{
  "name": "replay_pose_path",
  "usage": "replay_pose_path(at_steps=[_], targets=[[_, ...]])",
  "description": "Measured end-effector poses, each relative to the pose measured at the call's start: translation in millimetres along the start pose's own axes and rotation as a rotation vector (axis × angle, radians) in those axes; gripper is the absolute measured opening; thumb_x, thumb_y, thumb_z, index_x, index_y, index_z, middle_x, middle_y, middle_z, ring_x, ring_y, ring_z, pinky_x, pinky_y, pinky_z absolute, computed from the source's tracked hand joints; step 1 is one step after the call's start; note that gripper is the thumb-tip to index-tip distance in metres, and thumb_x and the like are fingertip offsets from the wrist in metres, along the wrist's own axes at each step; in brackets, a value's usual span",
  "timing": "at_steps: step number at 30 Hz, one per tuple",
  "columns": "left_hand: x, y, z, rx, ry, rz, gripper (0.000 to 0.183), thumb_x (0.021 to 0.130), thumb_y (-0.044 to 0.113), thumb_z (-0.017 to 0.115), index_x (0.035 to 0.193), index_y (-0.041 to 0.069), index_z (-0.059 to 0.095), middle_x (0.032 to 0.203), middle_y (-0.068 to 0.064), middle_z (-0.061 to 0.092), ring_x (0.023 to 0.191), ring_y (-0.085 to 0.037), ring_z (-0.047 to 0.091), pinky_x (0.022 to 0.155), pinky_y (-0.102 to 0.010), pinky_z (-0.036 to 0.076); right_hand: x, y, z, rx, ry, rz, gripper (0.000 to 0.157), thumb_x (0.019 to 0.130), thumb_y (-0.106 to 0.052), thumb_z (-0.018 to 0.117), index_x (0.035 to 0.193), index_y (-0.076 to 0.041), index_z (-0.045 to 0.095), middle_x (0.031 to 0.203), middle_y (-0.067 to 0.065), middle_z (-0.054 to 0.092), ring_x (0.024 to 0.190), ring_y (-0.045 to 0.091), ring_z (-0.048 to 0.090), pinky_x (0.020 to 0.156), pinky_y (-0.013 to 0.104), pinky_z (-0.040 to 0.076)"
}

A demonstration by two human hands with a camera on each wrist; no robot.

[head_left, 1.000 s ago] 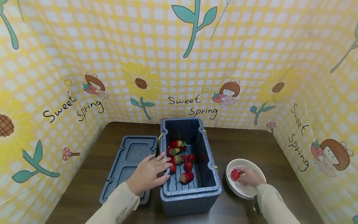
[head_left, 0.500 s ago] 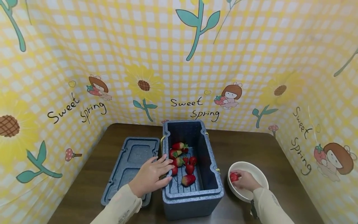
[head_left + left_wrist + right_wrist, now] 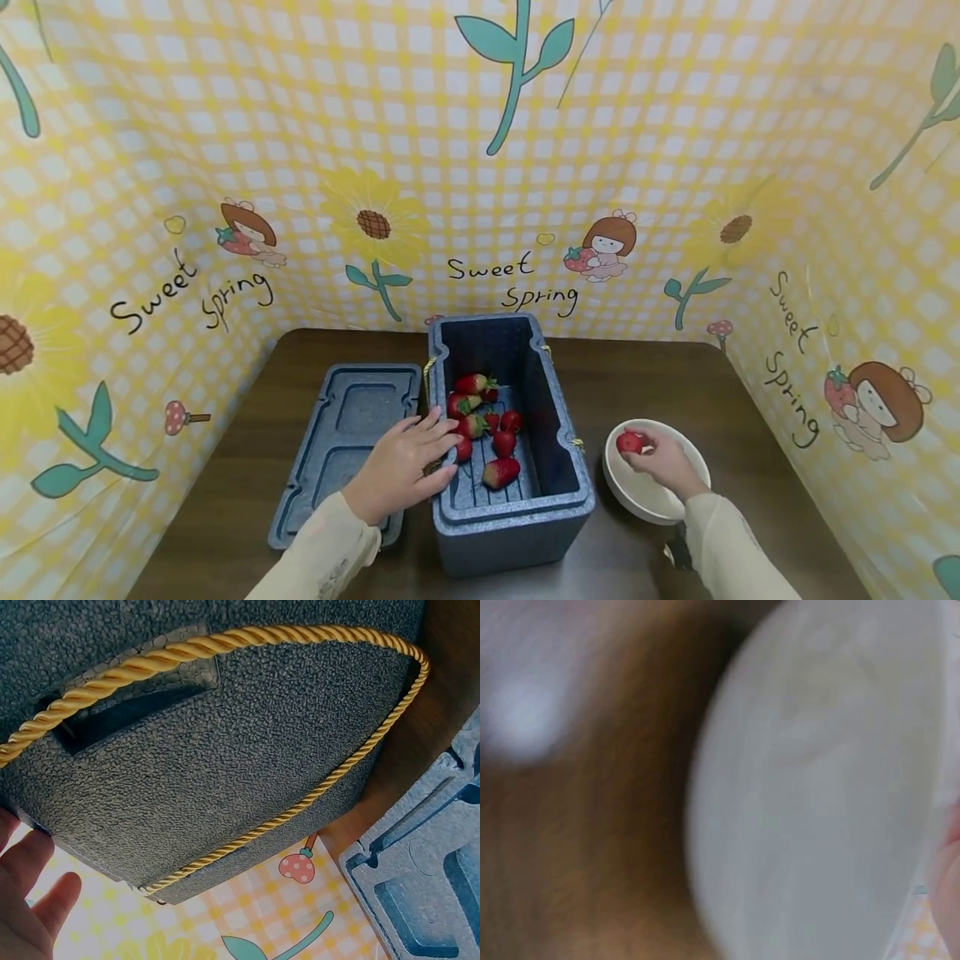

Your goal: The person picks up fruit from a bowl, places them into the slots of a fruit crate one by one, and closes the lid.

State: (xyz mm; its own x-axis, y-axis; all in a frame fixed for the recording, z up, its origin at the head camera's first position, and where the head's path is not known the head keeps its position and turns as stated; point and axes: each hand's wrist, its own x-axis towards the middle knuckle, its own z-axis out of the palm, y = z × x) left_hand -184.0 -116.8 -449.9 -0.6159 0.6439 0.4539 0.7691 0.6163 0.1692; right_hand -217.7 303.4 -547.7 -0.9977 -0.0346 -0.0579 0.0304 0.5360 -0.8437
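Note:
In the head view a dark blue-grey foam box (image 3: 517, 522) stands open at the middle, with several strawberries (image 3: 501, 473) and smaller, plainer red fruits (image 3: 504, 443) on its ribbed floor. My left hand (image 3: 401, 467) rests on the box's left rim, fingers extended over the edge; the left wrist view shows its fingertips beside the box's outer wall. Over the white bowl (image 3: 630, 493) to the right, my right hand (image 3: 667, 458) pinches a small round red fruit (image 3: 628, 442) between thumb and fingers. The right wrist view is blurred, mostly bowl side.
The box's lid (image 3: 375, 408) lies flat on the brown table (image 3: 630, 379), left of the box. A gold rope handle (image 3: 315, 634) loops along the box's left side. Yellow checked cloth (image 3: 480, 200) surrounds the table at the back and sides.
My right hand has risen slightly out of the bowl with the red fruit, which shows more clearly between its fingers. The left hand stays on the box's rim.

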Motion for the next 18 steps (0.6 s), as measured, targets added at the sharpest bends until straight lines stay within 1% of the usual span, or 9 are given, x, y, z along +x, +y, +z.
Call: replay_pose_path(at_steps=[1,4,6,9,11,14,16,18], targets=[[-0.1,0.3,0.2,-0.002,0.000,-0.001,0.042,0.096,0.037,0.053,0.115,0.005,0.070,0.123,-0.010,0.064,0.121,-0.030,0.054,0.094,-0.051,0.045,1,-6,-1.5,0.004,0.027,-0.006,0.040,0.078,-0.005,0.072,0.114,0.008,0.061,0.084,0.009,0.066,0.062,0.012,0.058,0.051,0.024,0.045],[0.1,0.8,-0.5,-0.009,0.000,-0.007,0.041,0.096,0.036,0.054,0.116,0.004,0.070,0.124,-0.010,0.064,0.122,-0.031,0.054,0.094,-0.051,0.045,5,-23,-5.6,0.026,0.090,-0.041,0.042,0.080,-0.004,0.072,0.118,0.007,0.061,0.087,0.013,0.067,0.066,0.009,0.059,0.056,0.022,0.046],[0.6,0.5,-1.8,-0.010,-0.001,-0.007,0.042,0.096,0.037,0.053,0.116,0.004,0.070,0.124,-0.010,0.064,0.122,-0.031,0.054,0.095,-0.051,0.045,10,-33,-7.4,0.041,0.124,-0.085,0.042,0.080,-0.002,0.073,0.119,0.008,0.060,0.096,0.019,0.068,0.075,0.006,0.061,0.066,0.018,0.048],[1.5,0.0,-3.1,-0.007,-0.007,0.002,0.044,0.097,0.039,0.051,0.116,0.004,0.070,0.124,-0.010,0.064,0.122,-0.030,0.054,0.095,-0.051,0.045,14,-45,-9.9,0.076,0.128,-0.123,0.043,0.081,-0.001,0.073,0.121,0.009,0.059,0.106,0.027,0.066,0.082,0.005,0.062,0.071,0.016,0.050],[2.0,-0.1,-3.5,-0.002,-0.014,0.010,0.045,0.098,0.041,0.049,0.116,0.004,0.070,0.123,-0.010,0.064,0.122,-0.030,0.054,0.095,-0.051,0.045,17,-53,-10.7,0.089,0.129,-0.140,0.043,0.081,0.000,0.072,0.121,0.009,0.059,0.110,0.029,0.064,0.086,0.005,0.063,0.073,0.014,0.049],[2.0,0.0,-3.5,-0.002,-0.021,0.017,0.046,0.098,0.041,0.048,0.117,0.004,0.069,0.123,-0.011,0.064,0.121,-0.030,0.054,0.095,-0.050,0.045,22,-64,-11.4,0.091,0.139,-0.177,0.043,0.080,0.002,0.073,0.120,0.009,0.059,0.110,0.029,0.064,0.085,0.005,0.063,0.072,0.013,0.049],[1.7,0.3,-3.6,-0.001,-0.026,0.015,0.045,0.098,0.040,0.049,0.117,0.004,0.069,0.124,-0.011,0.064,0.121,-0.030,0.054,0.095,-0.050,0.045,25,-72,-11.8,0.091,0.146,-0.198,0.042,0.079,0.002,0.073,0.119,0.008,0.060,0.109,0.029,0.064,0.083,0.003,0.061,0.071,0.012,0.048],[1.0,0.6,-4.0,0.001,-0.031,0.012,0.043,0.097,0.039,0.051,0.117,0.004,0.069,0.124,-0.011,0.064,0.122,-0.030,0.054,0.095,-0.050,0.045,25,-85,-12.0,0.099,0.139,-0.209,0.042,0.080,0.002,0.072,0.119,0.009,0.060,0.108,0.029,0.064,0.081,0.003,0.060,0.070,0.013,0.049]])
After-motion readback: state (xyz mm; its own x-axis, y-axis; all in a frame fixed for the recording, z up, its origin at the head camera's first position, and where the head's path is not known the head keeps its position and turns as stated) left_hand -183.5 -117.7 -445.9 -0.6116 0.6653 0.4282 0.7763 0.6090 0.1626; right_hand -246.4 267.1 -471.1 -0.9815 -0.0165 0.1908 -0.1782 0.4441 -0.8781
